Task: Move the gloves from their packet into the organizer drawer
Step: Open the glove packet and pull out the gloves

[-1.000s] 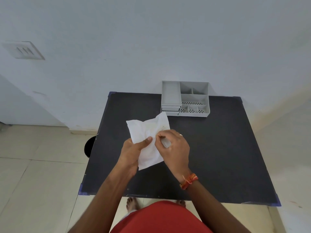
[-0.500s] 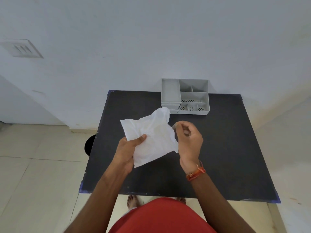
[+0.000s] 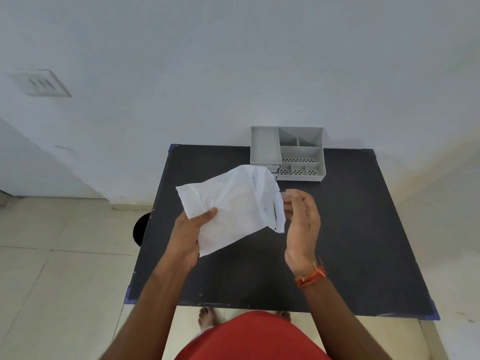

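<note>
My left hand (image 3: 191, 231) holds a crumpled white paper packet (image 3: 231, 211) above the middle of the black table (image 3: 350, 229), thumb on top. The packet's torn right edge hangs open. My right hand (image 3: 301, 222) is just right of that edge, its fingertips pinched on a thin translucent glove (image 3: 285, 195) coming out of the packet; most of the glove is hidden. The grey organizer (image 3: 301, 152) stands at the table's far edge against the wall. Its small drawers (image 3: 274, 169) sit under the left compartment, partly hidden behind the packet, and look shut.
A white wall rises right behind the table. A black round object (image 3: 141, 227) sits on the tiled floor at the table's left side. My bare feet (image 3: 205, 317) and red clothing are at the near edge.
My right hand came off the packet's front and moved to its right edge, pinching something there. The packet has been lifted and spread wider, its torn edge now open.
</note>
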